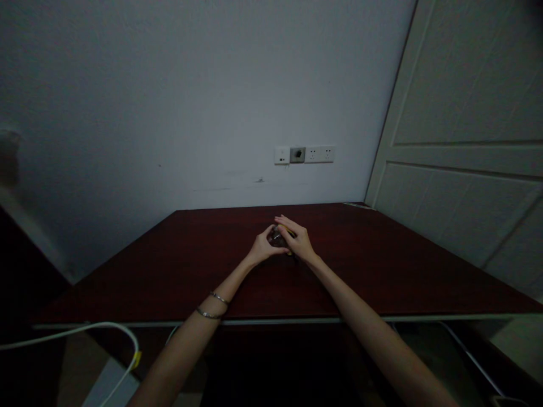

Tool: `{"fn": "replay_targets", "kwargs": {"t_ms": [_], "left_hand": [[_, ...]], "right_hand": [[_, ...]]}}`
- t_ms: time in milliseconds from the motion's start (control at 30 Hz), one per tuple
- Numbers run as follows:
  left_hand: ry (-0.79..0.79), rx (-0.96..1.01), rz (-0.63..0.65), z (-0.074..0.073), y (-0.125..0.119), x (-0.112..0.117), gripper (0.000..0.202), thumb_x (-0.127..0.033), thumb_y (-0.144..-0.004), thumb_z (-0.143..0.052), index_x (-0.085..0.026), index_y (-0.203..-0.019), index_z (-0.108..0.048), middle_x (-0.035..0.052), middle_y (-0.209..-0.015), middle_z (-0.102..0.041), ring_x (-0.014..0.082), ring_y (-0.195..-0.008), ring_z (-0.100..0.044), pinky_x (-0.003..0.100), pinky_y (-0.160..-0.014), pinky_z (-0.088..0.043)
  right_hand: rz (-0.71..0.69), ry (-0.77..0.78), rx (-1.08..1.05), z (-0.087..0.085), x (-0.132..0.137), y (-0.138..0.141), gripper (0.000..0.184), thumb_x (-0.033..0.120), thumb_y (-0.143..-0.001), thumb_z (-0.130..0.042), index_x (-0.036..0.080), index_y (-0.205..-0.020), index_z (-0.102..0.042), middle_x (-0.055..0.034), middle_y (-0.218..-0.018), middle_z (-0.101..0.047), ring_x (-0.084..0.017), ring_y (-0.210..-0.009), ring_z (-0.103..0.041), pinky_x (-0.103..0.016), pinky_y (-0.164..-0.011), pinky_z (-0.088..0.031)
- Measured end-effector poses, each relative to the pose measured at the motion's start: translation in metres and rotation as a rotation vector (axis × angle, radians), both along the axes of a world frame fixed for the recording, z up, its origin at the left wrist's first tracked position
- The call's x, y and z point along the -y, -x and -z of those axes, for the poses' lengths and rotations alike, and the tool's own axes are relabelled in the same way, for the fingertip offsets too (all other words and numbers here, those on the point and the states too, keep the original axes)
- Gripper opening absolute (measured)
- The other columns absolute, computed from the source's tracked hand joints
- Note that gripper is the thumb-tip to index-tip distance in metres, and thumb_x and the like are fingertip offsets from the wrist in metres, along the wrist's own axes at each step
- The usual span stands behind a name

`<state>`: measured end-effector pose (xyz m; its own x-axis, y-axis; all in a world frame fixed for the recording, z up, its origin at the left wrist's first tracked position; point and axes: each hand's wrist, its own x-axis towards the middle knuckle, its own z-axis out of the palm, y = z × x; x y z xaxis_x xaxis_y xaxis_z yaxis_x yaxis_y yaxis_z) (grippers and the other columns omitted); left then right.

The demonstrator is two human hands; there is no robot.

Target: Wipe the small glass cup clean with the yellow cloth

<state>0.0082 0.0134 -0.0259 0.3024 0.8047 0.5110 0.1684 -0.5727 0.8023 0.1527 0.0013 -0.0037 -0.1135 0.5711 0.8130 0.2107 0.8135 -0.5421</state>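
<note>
Over the middle of the dark red table, a small clear jar (277,238) sits between my two hands, with a yellow edge at its right that looks like a lid. My left hand (262,247) is curled round the jar's left side, thumb below and fingers above. From the right, my right hand (299,241) covers the yellow end with its fingers bent over it. Much of the jar is hidden by the hands, and the dim light blurs what is inside it.
The table (178,271) reaches back to a pale wall with a row of sockets (313,154). A white panelled door (462,152) stands at the right. A white cable (114,325) with a yellow tag loops past the table's front left edge.
</note>
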Motion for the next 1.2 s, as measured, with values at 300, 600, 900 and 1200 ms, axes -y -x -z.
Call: {"fn": "replay_targets", "kwargs": {"t_ms": [300, 600, 900, 1200], "left_hand": [[-0.081, -0.050, -0.039, 0.000, 0.000, 0.000, 0.085, -0.028, -0.049, -0.079, -0.014, -0.124, -0.043, 0.0106, -0.114, -0.058, 0.0240, -0.104, -0.054, 0.035, -0.091, -0.042], [-0.071, -0.125, 0.007, -0.004, -0.001, 0.007, 0.088, -0.033, -0.048, -0.080, -0.013, -0.125, -0.043, 0.0108, -0.110, -0.060, 0.0233, -0.100, -0.057, 0.034, -0.088, -0.044], [-0.059, -0.169, -0.098, 0.005, -0.001, -0.002, 0.072, -0.032, -0.051, -0.077, -0.011, -0.115, -0.051, 0.0109, -0.102, -0.064, 0.0237, -0.091, -0.060, 0.035, -0.080, -0.047], [-0.060, -0.199, -0.121, -0.003, -0.003, 0.005, 0.077, -0.038, -0.050, -0.077, -0.015, -0.118, -0.050, 0.0087, -0.103, -0.064, 0.0220, -0.093, -0.059, 0.032, -0.083, -0.046]], "right_hand": [[-0.015, -0.008, 0.022, -0.003, -0.006, 0.003, 0.027, 0.034, -0.082, -0.052, 0.024, -0.103, -0.065, -0.0033, -0.110, -0.064, -0.021, -0.114, -0.051, -0.039, -0.100, -0.038], [-0.013, 0.188, -0.086, 0.001, -0.013, -0.003, 0.031, 0.040, -0.081, -0.051, 0.022, -0.101, -0.066, -0.0048, -0.106, -0.066, -0.022, -0.104, -0.058, -0.038, -0.093, -0.043], [-0.001, -0.103, 0.244, -0.006, 0.005, 0.000, 0.023, 0.030, -0.081, -0.053, 0.028, -0.100, -0.066, -0.0017, -0.108, -0.065, -0.022, -0.117, -0.048, -0.046, -0.105, -0.028], [-0.010, 0.242, -0.109, 0.003, -0.016, 0.002, 0.029, 0.038, -0.079, -0.053, 0.020, -0.097, -0.068, -0.0063, -0.104, -0.067, -0.022, -0.101, -0.060, -0.038, -0.091, -0.045]]}}
